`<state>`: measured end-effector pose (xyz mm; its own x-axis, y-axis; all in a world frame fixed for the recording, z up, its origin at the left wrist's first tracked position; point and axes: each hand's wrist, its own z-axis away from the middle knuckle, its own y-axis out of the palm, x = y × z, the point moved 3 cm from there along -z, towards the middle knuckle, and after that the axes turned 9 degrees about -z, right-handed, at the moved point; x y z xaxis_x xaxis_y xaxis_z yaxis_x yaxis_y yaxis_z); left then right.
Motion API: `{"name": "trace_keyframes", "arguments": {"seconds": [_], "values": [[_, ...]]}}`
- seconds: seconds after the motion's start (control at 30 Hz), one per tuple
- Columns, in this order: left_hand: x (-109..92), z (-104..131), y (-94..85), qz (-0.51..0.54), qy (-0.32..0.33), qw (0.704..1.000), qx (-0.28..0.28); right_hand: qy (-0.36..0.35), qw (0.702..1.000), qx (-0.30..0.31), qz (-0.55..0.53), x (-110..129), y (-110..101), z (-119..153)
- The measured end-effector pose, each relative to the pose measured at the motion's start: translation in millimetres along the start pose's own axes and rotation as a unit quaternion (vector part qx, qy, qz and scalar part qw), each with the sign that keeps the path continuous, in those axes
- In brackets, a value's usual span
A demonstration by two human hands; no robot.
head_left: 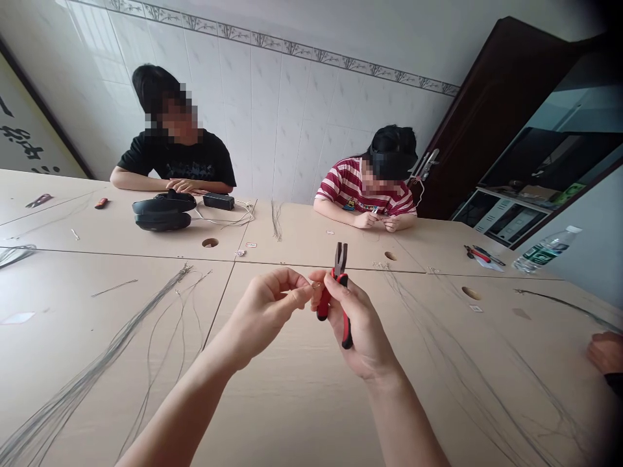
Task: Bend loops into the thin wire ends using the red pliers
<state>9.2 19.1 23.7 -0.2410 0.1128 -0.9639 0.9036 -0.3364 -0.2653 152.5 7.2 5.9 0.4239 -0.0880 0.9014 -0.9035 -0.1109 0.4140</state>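
Two bare hands meet above the middle of the long tan table (302,402). The right hand (357,327) is wrapped around one pair of red-handled pliers (335,292), fingers curled over the grips, the dark nose pointing up and away from the table, its tips slightly parted. The left hand (265,308) is pinched nearly closed, thumb and forefinger pressed on something small and thin right beside the pliers' handles; what it is I cannot make out, though it looks like a fine wire end.

Taking the pliers as the mark: to their left a thick bundle of thin grey wires (97,370) fans across the table, and to their right looser strands (467,363) trail off. Three round holes show in the tabletop beyond the pliers, one on the left (210,242), one just behind (390,255), one on the right (470,293).

Two people sit at the far side. The one in a black shirt (178,159), far left of the pliers, rests both arms by one black headset (164,213). The one in a red-striped shirt (365,188), behind and a little right, holds both hands together. Far right of the pliers lie one plastic bottle (545,250) and a second red-handled tool (479,254). A third person's hand (606,352) shows at the right edge.
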Motion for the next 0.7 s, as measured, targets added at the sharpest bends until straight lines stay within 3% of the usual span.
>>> {"name": "trace_keyframes", "arguments": {"seconds": [0.3,0.7], "values": [[2.1,-3.9,-8.4,0.048,-0.043,0.998,0.017,-0.072,0.982,-0.050,0.165,5.9,-4.7,1.4],[4.7,-5.8,-6.7,0.080,-0.037,0.995,0.038,-0.071,0.977,-0.019,0.198,8.1,5.3,4.2]]}}
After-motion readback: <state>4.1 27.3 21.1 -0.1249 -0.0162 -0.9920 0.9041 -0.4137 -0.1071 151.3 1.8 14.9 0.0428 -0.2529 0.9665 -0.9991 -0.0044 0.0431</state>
